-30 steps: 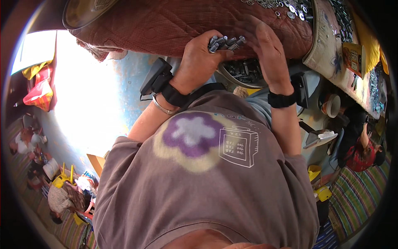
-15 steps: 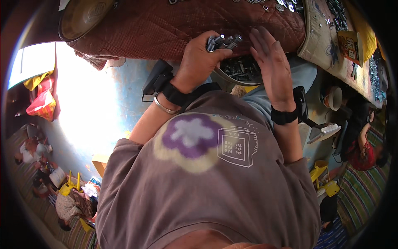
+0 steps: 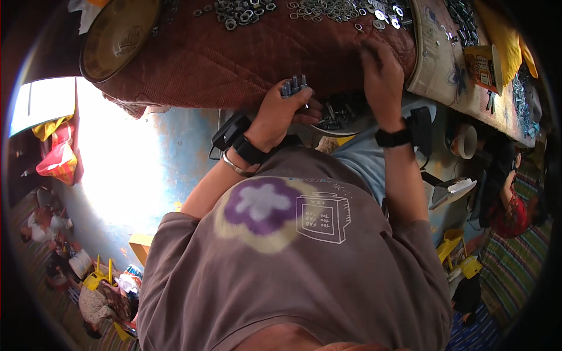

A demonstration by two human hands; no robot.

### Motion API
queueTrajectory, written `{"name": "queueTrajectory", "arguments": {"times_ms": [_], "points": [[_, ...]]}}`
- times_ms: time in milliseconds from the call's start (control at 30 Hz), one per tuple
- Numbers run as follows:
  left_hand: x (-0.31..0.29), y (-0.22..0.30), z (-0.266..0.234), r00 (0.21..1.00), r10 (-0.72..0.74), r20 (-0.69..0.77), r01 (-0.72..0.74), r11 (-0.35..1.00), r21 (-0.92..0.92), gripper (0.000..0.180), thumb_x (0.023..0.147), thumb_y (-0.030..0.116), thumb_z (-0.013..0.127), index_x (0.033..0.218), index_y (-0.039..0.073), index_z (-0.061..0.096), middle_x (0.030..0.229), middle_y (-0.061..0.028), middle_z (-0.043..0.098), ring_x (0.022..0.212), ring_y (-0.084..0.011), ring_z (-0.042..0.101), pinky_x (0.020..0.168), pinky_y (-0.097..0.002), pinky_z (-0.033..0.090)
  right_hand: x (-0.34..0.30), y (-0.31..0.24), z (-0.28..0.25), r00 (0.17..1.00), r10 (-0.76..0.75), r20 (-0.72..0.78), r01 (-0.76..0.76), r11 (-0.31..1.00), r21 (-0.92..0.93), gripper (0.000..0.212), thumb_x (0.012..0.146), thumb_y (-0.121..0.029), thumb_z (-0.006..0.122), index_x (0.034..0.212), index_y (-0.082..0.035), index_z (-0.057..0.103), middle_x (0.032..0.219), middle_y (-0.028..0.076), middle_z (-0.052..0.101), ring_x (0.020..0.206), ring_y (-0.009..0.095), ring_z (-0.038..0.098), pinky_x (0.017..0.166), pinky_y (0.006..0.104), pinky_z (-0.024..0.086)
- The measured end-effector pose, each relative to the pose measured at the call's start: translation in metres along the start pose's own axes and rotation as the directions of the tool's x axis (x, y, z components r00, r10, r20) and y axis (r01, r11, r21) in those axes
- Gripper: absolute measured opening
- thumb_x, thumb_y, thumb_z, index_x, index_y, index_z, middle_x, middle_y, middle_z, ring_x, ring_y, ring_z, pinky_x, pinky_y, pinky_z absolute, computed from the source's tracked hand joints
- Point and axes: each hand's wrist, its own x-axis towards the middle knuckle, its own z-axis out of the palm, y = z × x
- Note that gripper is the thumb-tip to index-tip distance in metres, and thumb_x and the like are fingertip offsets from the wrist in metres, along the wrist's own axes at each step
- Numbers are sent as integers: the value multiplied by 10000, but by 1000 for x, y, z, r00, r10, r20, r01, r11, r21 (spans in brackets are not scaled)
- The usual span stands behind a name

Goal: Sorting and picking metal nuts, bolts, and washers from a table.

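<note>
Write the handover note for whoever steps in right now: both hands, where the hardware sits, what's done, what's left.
Left hand: closed on a bundle of bolts, threaded ends up.
Right hand: fingers spread on the edge of the quilted brown cloth, holding nothing visible.
Nuts and washers lie in loose piles on the cloth; a dish of more bolts sits below the hands.
Done: several bolts gathered.
Left: loose hardware remains unsorted.

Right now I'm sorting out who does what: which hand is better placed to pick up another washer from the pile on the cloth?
Right. The right hand is free and rests on the cloth just below the washers. The left hand is already full, gripping a bunch of bolts.
</note>
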Motion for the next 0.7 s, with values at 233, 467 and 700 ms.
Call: {"name": "queueTrajectory", "arguments": {"times_ms": [233,467,700], "points": [[-3,4,-4,999,50,11,-50,997,64,201,898,180,597,1001,15,544,836,-91,631,620,-98,552,524,-212,453,43,20,10,996,-93,17,93,939,-330,182,844,-190,600,990,-90,640,897,150,632,831,357,600,723,412,473],[0,5,-4,992,121,39,-126,974,190,183,885,122,595,1021,2,568,828,-53,625,601,-55,516,482,-178,387,42,22,15,996,-66,56,81,947,-310,180,828,-202,593,967,-95,634,968,139,606,871,354,595,743,423,486],[-1,8,1,984,171,42,-176,949,263,159,881,112,589,1004,15,559,790,-43,623,590,-43,508,468,-170,371,45,24,15,994,-84,66,98,965,-243,172,817,-192,615,953,-90,638,952,140,607,878,345,595,755,417,483]]}}
